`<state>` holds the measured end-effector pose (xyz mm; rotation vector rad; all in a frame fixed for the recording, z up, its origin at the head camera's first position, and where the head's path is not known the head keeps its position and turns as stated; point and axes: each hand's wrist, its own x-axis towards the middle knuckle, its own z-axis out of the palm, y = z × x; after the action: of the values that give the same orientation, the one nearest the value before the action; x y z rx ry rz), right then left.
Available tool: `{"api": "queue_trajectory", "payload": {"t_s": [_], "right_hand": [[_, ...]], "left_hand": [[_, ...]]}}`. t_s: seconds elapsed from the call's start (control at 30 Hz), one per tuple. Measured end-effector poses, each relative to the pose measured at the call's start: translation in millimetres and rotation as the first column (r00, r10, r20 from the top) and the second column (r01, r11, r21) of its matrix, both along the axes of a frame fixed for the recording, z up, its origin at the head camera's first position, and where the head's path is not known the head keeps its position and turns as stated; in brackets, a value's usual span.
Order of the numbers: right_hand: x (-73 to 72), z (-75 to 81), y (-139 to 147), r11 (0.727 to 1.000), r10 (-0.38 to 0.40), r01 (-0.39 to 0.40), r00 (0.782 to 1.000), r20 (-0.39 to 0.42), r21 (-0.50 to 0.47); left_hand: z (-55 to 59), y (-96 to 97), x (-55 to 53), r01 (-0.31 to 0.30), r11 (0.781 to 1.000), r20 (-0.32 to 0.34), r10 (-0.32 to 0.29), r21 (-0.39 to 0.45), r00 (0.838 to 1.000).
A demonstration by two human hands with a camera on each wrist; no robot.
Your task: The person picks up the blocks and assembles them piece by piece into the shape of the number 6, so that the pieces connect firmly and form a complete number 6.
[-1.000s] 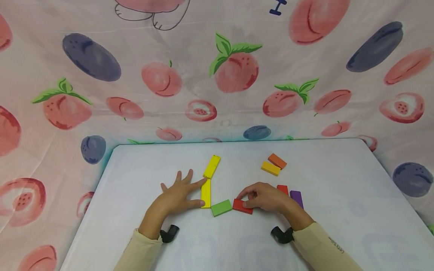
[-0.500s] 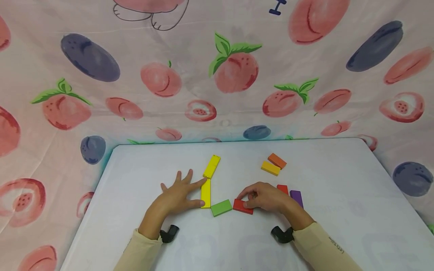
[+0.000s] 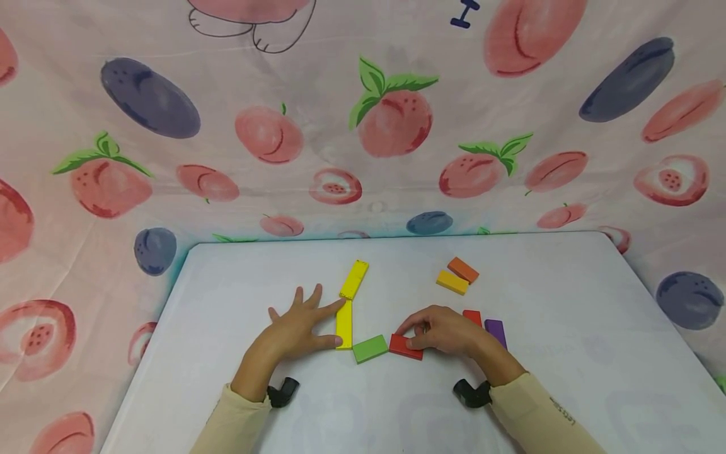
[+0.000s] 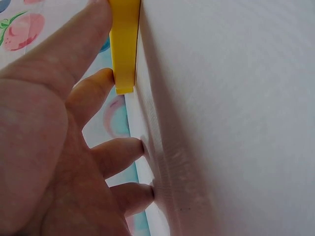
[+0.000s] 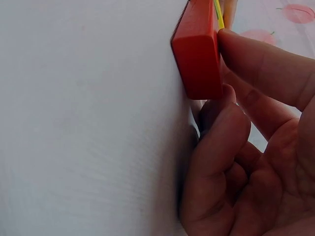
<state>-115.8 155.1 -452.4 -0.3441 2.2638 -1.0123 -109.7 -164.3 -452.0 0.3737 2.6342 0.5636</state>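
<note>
In the head view my left hand (image 3: 297,328) lies with fingers spread, its thumb and index fingertips touching a yellow block (image 3: 344,325). The left wrist view shows these fingertips against the yellow block (image 4: 124,44) and other fingertips on the table. My right hand (image 3: 439,329) pinches a flat red block (image 3: 405,348) with thumb and curled fingers. Up close, the thumb presses one face of the red block (image 5: 199,64). Between the two hands lies a green block (image 3: 370,349), near the yellow and red ones. A second yellow block (image 3: 354,279) meets the first one's far end at an angle.
Orange (image 3: 463,270) and amber (image 3: 452,282) blocks lie together at the back right. Another red block (image 3: 472,316) and a purple block (image 3: 496,333) are partly hidden behind the right hand and wrist. The white table (image 3: 227,277) ends at a fruit-patterned cloth (image 3: 340,82).
</note>
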Motion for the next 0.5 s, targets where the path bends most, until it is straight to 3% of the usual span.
{"api": "queue_trajectory", "payload": {"t_s": [0.5], "right_hand": [[-0.3, 0.4, 0.1, 1.0, -0.003, 0.003, 1.0, 0.006, 0.007]], "left_hand": [[0.4, 0.6, 0.1, -0.003, 1.0, 0.005, 0.003, 0.0, 1.0]]}}
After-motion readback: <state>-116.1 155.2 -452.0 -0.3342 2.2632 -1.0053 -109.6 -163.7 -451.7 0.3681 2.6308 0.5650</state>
